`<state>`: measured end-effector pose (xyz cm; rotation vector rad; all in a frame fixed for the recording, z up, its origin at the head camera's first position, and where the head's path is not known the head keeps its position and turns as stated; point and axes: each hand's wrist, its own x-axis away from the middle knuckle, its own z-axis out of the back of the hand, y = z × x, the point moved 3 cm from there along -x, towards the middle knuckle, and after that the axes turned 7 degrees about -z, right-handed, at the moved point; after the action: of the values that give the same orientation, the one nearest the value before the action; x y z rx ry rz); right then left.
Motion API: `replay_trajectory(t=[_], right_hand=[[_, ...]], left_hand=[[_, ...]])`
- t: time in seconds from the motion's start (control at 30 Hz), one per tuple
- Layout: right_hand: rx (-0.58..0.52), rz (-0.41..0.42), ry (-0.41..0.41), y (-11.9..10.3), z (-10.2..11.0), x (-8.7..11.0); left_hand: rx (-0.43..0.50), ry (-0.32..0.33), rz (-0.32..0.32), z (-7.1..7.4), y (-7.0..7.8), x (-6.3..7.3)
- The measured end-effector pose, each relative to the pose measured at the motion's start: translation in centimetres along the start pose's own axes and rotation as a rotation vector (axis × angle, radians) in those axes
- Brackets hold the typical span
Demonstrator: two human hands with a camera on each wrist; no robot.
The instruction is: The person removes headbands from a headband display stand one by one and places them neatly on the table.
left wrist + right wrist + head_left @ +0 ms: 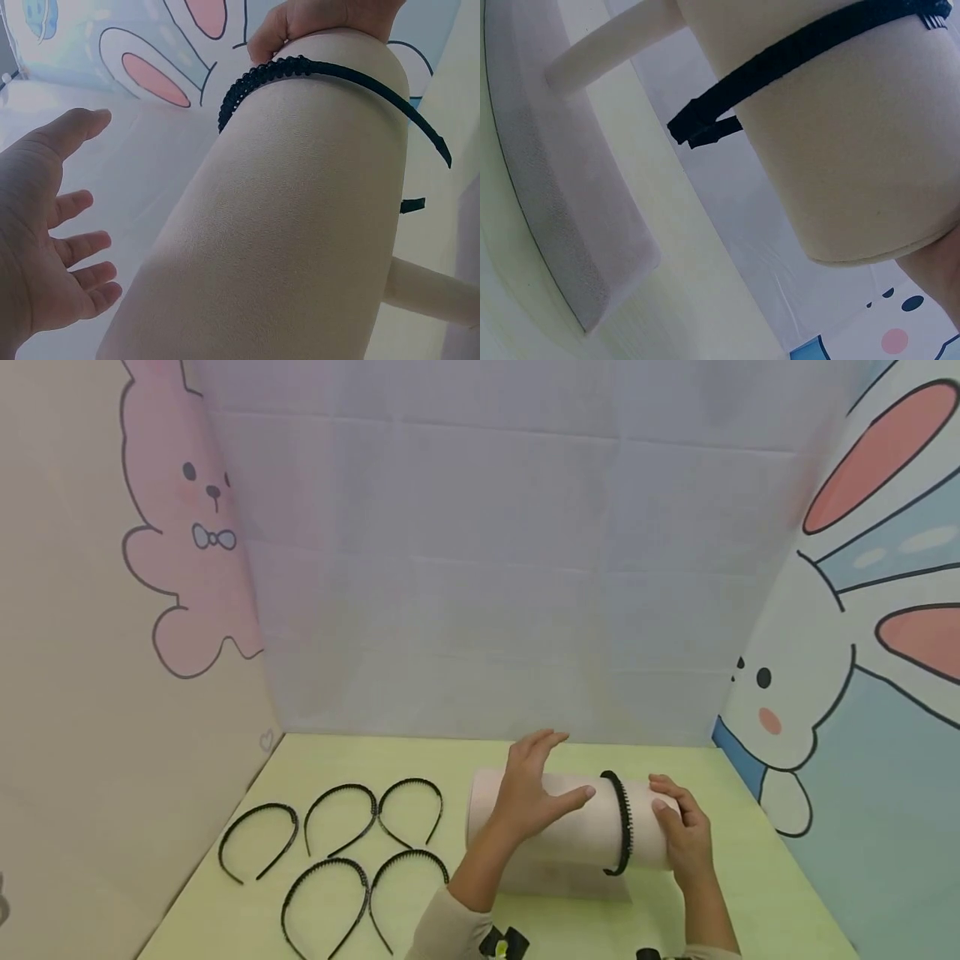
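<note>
A cream padded roll (pixel 558 831) lies level on a stand, joined by a post (pixel 615 45) to a flat base (pixel 562 881). Round its right part sits a black toothed headband (pixel 626 827), whose two ends stick out below the roll in the right wrist view. My right hand (pixel 688 839) grips the roll's right end, thumb on the front and fingers over the top. Above the roll's left part, my left hand (pixel 525 797) is held with thumb and fingers spread, holding nothing. In the left wrist view, this left hand (pixel 34 232) is apart from the roll.
Several black headbands lie on the pale green table (pixel 225 918) left of the stand, among them one headband (pixel 295 820) at the far left. A white back wall (pixel 480 568) and side walls with cartoon rabbits enclose the table.
</note>
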<state>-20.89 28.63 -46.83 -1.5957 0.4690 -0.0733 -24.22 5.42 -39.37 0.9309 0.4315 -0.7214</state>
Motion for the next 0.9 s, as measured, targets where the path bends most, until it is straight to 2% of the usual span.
replay_trajectory(t=[0.33, 0.63, 0.77, 0.9], right_hand=[[0.002, 0.013, -0.009, 0.1, 0.1, 0.0], [-0.008, 0.039, -0.024, 0.2, 0.0, 0.2], [-0.006, 0.051, -0.035, 0.1, 0.0, 0.2], [-0.006, 0.053, -0.036, -0.1, 0.1, 0.1]], left_hand=[[0.007, -0.159, 0.052, -2.3, -0.1, -2.4], [-0.004, -0.233, 0.067, -4.3, 0.0, -2.7], [-0.061, -0.264, 0.056, -5.0, 0.1, -2.7], [-0.212, -0.368, 0.007, -5.5, 0.3, -3.0]])
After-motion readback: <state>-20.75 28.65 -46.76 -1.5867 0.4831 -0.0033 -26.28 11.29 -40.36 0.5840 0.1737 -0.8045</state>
